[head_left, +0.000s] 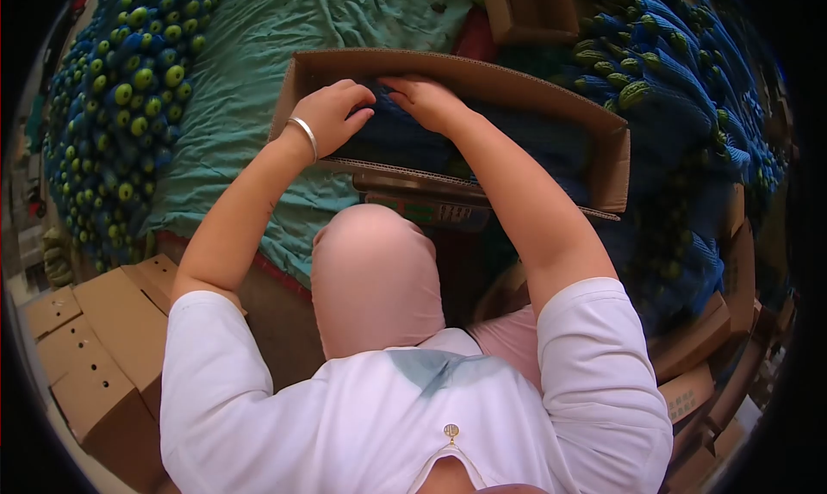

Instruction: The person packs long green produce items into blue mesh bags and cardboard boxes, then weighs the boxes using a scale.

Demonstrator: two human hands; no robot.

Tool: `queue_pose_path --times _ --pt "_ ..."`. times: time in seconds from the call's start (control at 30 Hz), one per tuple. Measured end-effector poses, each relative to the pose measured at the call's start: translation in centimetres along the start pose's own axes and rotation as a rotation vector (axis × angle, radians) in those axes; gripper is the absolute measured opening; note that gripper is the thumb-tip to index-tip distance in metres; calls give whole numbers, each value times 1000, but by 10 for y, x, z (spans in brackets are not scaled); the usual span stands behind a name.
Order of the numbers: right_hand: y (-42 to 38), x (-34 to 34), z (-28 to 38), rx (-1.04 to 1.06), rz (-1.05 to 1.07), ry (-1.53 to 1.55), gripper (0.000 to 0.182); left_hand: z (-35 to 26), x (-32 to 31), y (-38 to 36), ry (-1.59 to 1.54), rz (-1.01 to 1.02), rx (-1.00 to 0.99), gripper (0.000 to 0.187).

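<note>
Both hands inside open cardboard box (482, 80) on green cloth (258, 55); left hand (332, 115), bracelet on wrist, fingers curled down onto blue-netted fruit (405, 136) in box, pressing rather than clearly gripping; right hand (426, 102) flat on same blue pile, fingers spread, nothing clasped; fruit lies directly under both palms, at box's left end; more netted fruit piles (129, 106) either side.

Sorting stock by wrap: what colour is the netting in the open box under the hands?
Dark blue netting, seen in the head view.
</note>
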State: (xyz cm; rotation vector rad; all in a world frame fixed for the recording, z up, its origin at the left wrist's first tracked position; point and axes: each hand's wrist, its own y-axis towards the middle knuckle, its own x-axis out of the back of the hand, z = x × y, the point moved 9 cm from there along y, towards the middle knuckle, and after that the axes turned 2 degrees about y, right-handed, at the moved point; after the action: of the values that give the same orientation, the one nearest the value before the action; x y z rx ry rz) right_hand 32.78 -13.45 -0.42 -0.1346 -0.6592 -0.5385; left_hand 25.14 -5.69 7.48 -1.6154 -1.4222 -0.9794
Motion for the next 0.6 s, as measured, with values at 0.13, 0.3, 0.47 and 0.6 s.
queue_pose_path --times 0.13,0.3,0.47,0.6 --pt "-17 14 28 -140 209 -124 45 -4 10 -6 -15 -4 -4 20" --pt "-106 130 63 -223 139 304 35 11 18 -14 -120 -40 54 24" --pt "-227 215 57 -343 -144 215 32 -14 4 7 97 -28 -142 35" --pt "-301 230 64 -447 -292 172 32 -40 -15 28 218 48 -205 42"
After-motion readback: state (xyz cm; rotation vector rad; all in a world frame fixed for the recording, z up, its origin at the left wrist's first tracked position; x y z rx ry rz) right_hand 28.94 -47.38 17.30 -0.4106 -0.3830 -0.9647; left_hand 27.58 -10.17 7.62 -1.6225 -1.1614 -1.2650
